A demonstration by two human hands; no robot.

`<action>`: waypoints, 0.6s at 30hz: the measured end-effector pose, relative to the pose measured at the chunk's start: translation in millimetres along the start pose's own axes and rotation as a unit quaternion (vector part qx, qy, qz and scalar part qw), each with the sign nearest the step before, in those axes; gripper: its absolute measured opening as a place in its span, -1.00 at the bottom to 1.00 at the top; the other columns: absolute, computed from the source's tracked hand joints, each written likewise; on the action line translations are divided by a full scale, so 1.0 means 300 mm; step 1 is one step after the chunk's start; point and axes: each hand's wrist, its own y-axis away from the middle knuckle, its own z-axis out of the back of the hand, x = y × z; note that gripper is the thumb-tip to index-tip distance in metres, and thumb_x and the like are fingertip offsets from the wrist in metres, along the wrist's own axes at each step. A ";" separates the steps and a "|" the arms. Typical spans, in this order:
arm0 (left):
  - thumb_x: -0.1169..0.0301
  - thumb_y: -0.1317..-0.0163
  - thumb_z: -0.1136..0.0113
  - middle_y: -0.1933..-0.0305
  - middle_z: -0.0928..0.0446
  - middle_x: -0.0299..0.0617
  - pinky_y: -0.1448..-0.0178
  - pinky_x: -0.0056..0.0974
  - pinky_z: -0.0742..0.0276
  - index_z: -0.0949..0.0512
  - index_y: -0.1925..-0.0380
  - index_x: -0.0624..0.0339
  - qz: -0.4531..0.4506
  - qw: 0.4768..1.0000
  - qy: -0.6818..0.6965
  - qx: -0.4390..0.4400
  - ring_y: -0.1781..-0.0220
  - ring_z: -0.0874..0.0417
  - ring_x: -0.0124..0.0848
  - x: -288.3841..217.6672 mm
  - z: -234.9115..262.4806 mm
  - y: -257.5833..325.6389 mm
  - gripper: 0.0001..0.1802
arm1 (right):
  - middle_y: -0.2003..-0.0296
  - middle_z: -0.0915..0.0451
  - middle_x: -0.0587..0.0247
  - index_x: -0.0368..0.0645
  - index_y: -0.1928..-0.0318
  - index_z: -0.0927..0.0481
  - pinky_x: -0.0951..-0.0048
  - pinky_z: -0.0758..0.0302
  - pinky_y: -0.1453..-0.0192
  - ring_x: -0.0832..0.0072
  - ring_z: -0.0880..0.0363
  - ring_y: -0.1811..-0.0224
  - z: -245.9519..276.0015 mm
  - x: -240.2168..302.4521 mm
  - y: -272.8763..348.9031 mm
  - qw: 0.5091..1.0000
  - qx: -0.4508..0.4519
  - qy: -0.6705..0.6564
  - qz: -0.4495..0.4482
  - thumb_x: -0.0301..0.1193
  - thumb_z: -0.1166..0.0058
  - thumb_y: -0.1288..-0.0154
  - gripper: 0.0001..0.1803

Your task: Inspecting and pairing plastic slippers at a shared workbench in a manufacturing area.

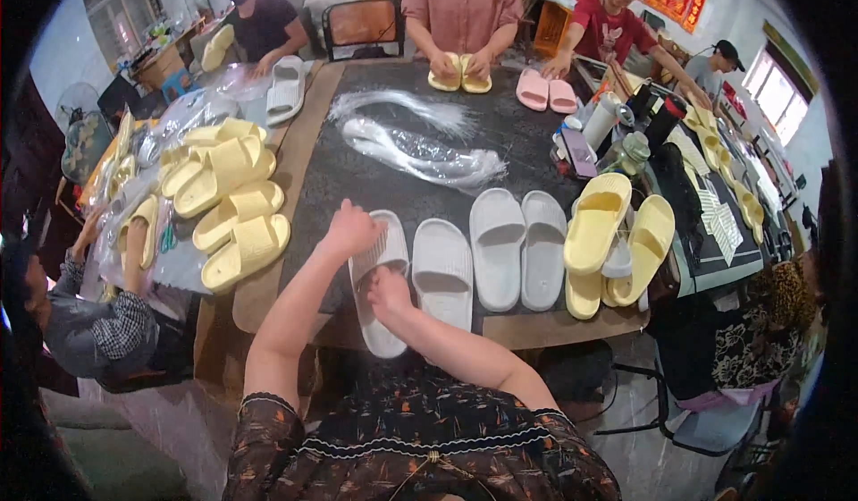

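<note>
A grey slide slipper [382, 327] lies at the table's near edge, its heel toward me. My left hand [354, 231] is closed on its strap from the left, near the toe end. At the opening under the strap is my right hand [390, 294], its fingers bent together; what they hold, if anything, is hidden. Beside it to the right rests a second grey slipper [444, 277]. Farther right stand another grey slipper [498, 246] and its mate [542, 260], side by side.
Yellow slippers [597, 224] lean in a stack at the right. A pile of yellow slippers [234, 179] covers the left side. Clear plastic bags [420, 148] lie mid-table. Across the table, a person holds yellow slippers [460, 72]; pink slippers [546, 92] and a phone [578, 152] are nearby.
</note>
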 end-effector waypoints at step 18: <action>0.08 -0.22 -0.09 0.33 -0.57 -0.24 0.22 -0.27 -0.40 -0.62 0.15 0.21 -0.040 0.917 0.289 0.272 0.34 -0.46 -0.45 -0.029 0.025 -0.127 -0.57 | 0.64 -0.18 0.40 -0.08 0.50 -0.27 0.54 0.00 0.70 0.59 -0.10 0.71 0.026 0.056 -0.075 0.993 0.040 -0.068 -0.093 -0.58 0.27 -0.19 -0.84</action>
